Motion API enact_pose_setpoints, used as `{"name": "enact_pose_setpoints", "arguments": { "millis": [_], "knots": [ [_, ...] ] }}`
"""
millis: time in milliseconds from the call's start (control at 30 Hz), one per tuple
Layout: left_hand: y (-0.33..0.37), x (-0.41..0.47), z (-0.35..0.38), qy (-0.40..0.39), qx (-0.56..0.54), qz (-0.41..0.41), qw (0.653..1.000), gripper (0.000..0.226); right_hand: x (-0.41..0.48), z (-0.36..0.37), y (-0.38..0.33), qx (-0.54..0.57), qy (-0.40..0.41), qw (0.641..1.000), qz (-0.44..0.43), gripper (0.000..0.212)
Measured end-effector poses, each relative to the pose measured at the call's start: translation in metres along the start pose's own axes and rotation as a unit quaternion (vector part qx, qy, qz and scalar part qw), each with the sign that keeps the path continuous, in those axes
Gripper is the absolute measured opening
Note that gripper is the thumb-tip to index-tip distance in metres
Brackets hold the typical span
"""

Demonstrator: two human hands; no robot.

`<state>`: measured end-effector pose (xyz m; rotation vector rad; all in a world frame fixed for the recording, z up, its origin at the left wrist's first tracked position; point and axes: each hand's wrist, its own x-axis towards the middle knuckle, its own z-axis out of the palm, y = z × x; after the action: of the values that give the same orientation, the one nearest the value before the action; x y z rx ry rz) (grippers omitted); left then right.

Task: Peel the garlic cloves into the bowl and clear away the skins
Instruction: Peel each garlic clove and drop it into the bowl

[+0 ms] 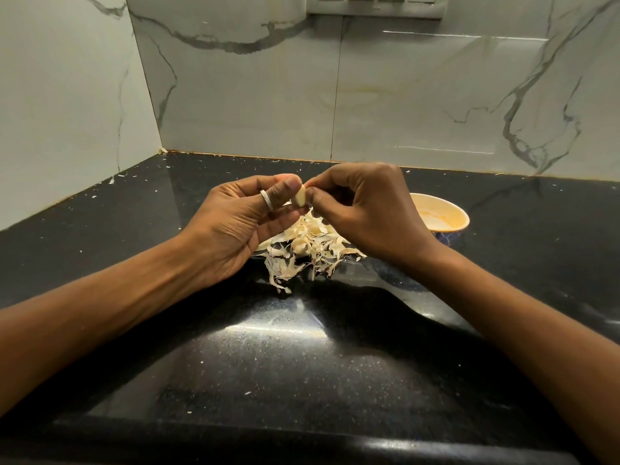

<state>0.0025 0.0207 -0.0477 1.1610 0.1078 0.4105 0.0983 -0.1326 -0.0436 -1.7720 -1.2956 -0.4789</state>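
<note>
- A person stood at a black speckled counter (302, 364), with both bare forearms reaching in from the near edge and the hands meeting over the middle.
- The left hand (235, 223) was turned palm-up, its fingers curled inward. Thumb and fingertips pinched a pale garlic clove (299, 198) from the left side.
- A silver ring (266, 200) sat on that thumb.
- The right hand (362, 213) faced back-up, with its fingers bent tightly. Thumb and forefinger pinched the right side of the same clove, so the clove was held in the air between the two hands, above the counter.
- Whether the right fingertips gripped the flesh or a scrap of skin could not be told.
- Straight beneath the hands, a loose heap of papery cream skins (302, 246) lay on the middle of the counter, with thin strips trailing toward the near edge.
- A bowl (449, 213), cream inside and dark blue outside, stood just behind the right hand, toward the back right of the counter. Its left part was hidden by that hand.
- Small flecks of skin dotted the counter toward the back left corner.
- Grey-veined marble tiles (402, 95) covered the walls behind and to the left.
- A switch plate (375, 8) was cut off at the top edge.
</note>
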Motion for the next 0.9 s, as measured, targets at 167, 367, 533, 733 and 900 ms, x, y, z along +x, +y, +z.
{"name": "enact_pose_setpoints", "arguments": {
  "millis": [167,367,533,733,900],
  "knots": [
    [-0.0004,-0.0004,0.0012,0.002,-0.008,0.003,1.000,0.025,0.0002,0.0012,0.0015,0.001,-0.002,1.000,0.001,0.011],
    [0.0010,-0.0021,0.0044,-0.002,-0.026,0.002,1.000,0.024,0.0014,0.0011,0.0026,0.003,0.001,1.000,0.011,0.010],
    [0.0016,-0.0024,0.0057,-0.012,-0.051,0.004,0.999,0.028,0.0016,0.0016,0.0022,0.001,0.017,1.000,0.022,0.011],
    [0.0007,0.0000,0.0022,-0.008,-0.036,0.009,0.999,0.026,0.0000,0.0023,-0.0018,-0.003,0.023,1.000,0.003,0.013],
    [-0.0002,0.0006,0.0001,-0.003,-0.028,0.008,1.000,0.023,-0.0002,0.0036,-0.0012,-0.009,0.026,1.000,-0.005,0.014]
  ]
}}
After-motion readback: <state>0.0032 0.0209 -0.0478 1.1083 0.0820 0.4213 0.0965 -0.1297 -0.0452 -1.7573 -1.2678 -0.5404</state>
